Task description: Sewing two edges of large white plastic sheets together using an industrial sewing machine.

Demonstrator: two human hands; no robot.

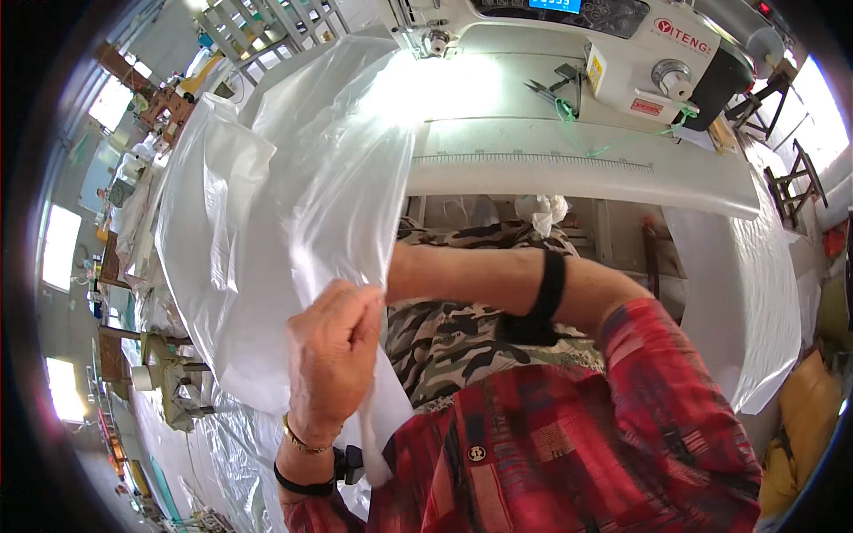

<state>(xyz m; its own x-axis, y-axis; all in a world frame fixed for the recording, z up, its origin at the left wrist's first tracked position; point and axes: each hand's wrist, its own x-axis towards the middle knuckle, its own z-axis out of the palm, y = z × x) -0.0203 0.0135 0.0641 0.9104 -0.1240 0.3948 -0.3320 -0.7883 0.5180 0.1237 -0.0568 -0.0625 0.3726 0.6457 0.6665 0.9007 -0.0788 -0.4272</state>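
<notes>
Over the right hand — grip I can't tell — hangs plastic sheeting (302,204), left hand (330,355) pinching it.

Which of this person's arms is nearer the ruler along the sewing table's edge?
The right: the right forearm crosses below the ruler in the picture, its hand hidden by plastic sheeting. The left hand is farther off, lower left, at the sheeting's edge.

The white sewing machine (622,67) on a ruler-marked table (533,180) shows this is a sewing workshop.
</notes>
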